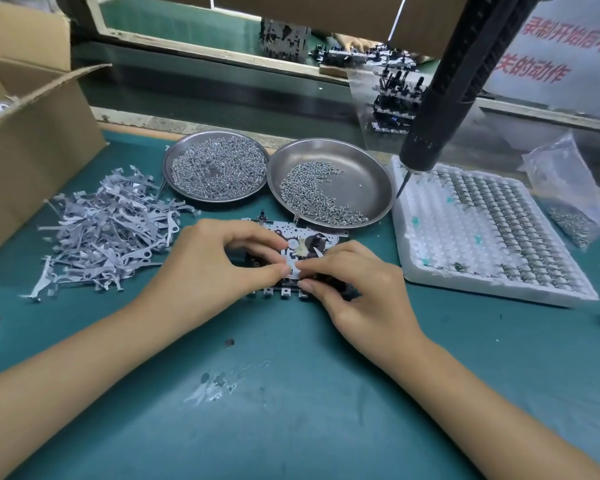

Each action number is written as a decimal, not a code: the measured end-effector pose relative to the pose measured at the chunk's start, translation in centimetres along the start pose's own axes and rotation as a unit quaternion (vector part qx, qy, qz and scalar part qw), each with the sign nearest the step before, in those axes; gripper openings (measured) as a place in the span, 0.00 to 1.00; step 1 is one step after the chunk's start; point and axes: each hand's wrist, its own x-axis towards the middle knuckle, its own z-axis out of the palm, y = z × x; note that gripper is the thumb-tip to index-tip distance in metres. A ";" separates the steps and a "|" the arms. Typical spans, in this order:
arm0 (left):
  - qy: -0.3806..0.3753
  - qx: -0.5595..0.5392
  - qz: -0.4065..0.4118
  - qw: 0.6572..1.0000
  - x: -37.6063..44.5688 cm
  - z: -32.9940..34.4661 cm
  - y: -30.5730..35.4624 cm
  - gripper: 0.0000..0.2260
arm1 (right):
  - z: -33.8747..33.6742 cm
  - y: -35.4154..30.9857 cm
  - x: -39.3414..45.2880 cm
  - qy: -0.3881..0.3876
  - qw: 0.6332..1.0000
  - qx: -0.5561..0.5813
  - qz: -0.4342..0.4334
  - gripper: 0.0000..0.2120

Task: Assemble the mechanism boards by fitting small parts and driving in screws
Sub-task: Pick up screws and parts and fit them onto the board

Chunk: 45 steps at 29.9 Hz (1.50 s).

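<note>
Mechanism board (293,237) lay flat mid-table, long axis left-right, directly under both my hands, left hand (219,258) and right hand (354,285) each pinching a small part at its near edge, hanging screwdriver (430,133) beyond-right.

Work mat (291,393): matt teal sheet, scuffed, with pale smears.
Mechanism board (293,239): bright stamped metal plate with black parts fitted.
Lever pile (108,233): thin flat metal stampings, dull grey.
Left dish (216,167): brushed metal, filled with shiny small screws.
Right dish (329,181): smooth brushed metal, satin sheen, holding bright screws.
Parts tray (478,233): white foam, rough and pitted.
Electric screwdriver (440,109): black matt plastic body, ribbed; dark metal bit.
Carton (32,140): brown corrugated cardboard, matt.
Bag (565,188): clear glossy plastic film.
</note>
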 end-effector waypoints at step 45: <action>0.214 0.404 0.038 0.889 7.8 -2.4 -0.9 0.06 | -0.7 -0.4 0.5 0.099 0.959 0.165 0.206 0.08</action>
